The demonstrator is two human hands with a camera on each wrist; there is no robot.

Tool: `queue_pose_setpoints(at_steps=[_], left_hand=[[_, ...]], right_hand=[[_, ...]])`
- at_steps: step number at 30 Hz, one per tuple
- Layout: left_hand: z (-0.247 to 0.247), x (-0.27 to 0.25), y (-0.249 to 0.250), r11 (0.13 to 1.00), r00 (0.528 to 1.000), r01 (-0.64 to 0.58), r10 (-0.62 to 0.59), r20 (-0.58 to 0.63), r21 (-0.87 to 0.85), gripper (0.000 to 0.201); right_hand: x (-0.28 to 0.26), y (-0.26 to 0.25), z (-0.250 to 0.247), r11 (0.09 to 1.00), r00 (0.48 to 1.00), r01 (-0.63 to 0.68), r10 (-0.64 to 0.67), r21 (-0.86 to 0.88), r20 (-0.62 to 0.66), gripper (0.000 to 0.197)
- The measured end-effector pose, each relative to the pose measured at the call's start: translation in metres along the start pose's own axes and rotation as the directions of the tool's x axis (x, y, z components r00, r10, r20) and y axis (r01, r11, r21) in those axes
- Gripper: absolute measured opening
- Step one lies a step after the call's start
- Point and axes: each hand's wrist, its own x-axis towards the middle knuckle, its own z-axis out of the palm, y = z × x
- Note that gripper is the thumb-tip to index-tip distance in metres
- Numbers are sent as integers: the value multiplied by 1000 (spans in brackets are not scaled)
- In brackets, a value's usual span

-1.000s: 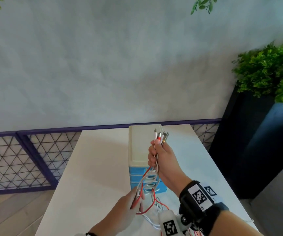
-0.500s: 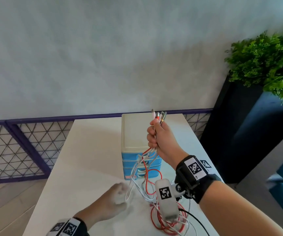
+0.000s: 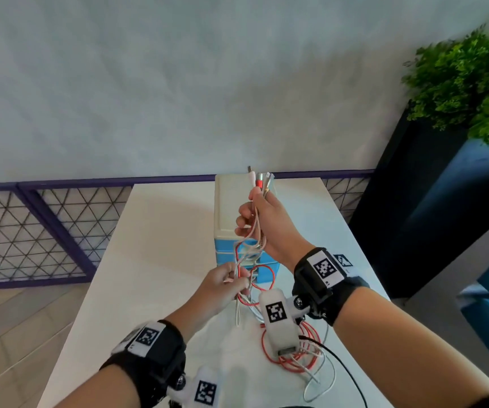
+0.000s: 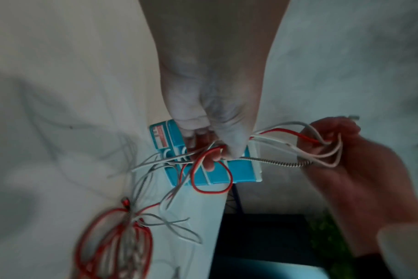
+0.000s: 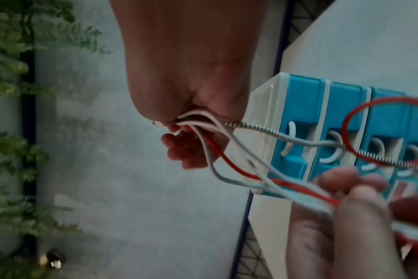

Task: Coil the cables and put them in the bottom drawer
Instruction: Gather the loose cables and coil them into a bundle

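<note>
Several thin cables (image 3: 250,245), red, white and one braided, run as a bunch between my two hands. My right hand (image 3: 259,222) grips their upper part above the table, and the plug ends (image 3: 262,181) stick out over its thumb. Lower down my left hand (image 3: 231,279) pinches the same bunch (image 4: 212,151). The rest of the cables (image 3: 293,348) lies in loose loops on the white table (image 3: 155,245). Behind the hands stands a small drawer unit (image 3: 231,207) with a white top and blue drawers (image 5: 301,117), all closed.
A purple mesh railing (image 3: 31,231) runs behind and left of the table. A dark planter (image 3: 408,201) with a green plant (image 3: 467,83) stands to the right. A black cord (image 3: 343,366) trails from the right wrist camera.
My left hand dropped to the table half a second ago and has come back up to pinch the bunch below my right hand. The right hand kept hold of the plug ends.
</note>
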Motion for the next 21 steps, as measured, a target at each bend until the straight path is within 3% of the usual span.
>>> queue_pose_setpoints(at_steps=[2, 6, 9, 13, 17, 21], left_hand=[[0, -4, -4, 999, 998, -46, 46, 37, -17, 15], [-11, -13, -12, 992, 995, -49, 59, 78, -119, 15], [-17, -10, -9, 992, 977, -100, 84, 197, 76, 23], [-17, -8, -21, 949, 927, -60, -62, 370, 308, 25], [-16, -8, -40, 881, 925, -50, -136, 355, 470, 27], [-16, -4, -44, 854, 934, -67, -128, 333, 517, 26]], right_hand=[[-1, 2, 0, 979, 1000, 9, -12, -202, -17, 24], [5, -1, -8, 991, 996, -36, 26, -131, -80, 22], [7, -5, -11, 992, 994, -58, 47, -110, -97, 20], [5, -15, -2, 998, 998, -52, 50, -42, -48, 20], [-2, -25, 1, 999, 999, -52, 52, 13, -2, 18], [-8, -26, 3, 993, 995, -87, 83, 76, 51, 20]])
